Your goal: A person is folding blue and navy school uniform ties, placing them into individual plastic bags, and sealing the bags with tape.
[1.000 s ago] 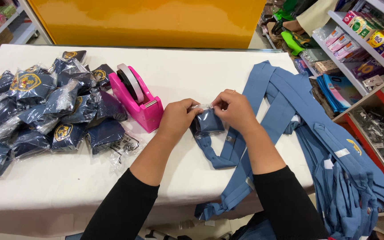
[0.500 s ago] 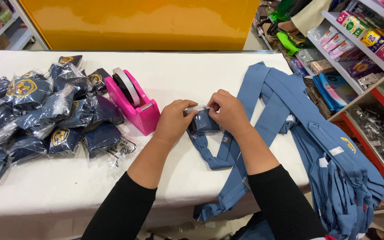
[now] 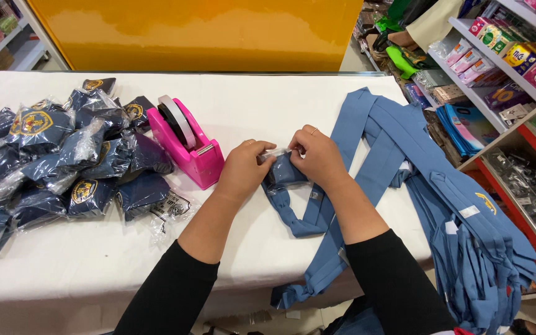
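Both sets of fingertips are pinched together on a small clear bag (image 3: 283,174) with a folded blue tie inside it, the left hand (image 3: 243,169) gripping its near-left edge and the right hand (image 3: 317,156) closed over its top right corner, a ring on one right finger. The bag sits on the white table (image 3: 249,111) just right of the pink tape dispenser (image 3: 187,144), almost touching it by way of the left hand. Below the bag, a loose tie (image 3: 308,248) trails off the table's front edge. Further right of the dispenser, beyond the right hand, a heap of blue ties (image 3: 442,198) fans across the table and hangs over its corner. On the dispenser's other side lies a pile of bagged dark ties (image 3: 63,161) with yellow crests. Far right of the dispenser stand shelves (image 3: 516,74) of coloured packets, and behind it a yellow panel (image 3: 218,31).
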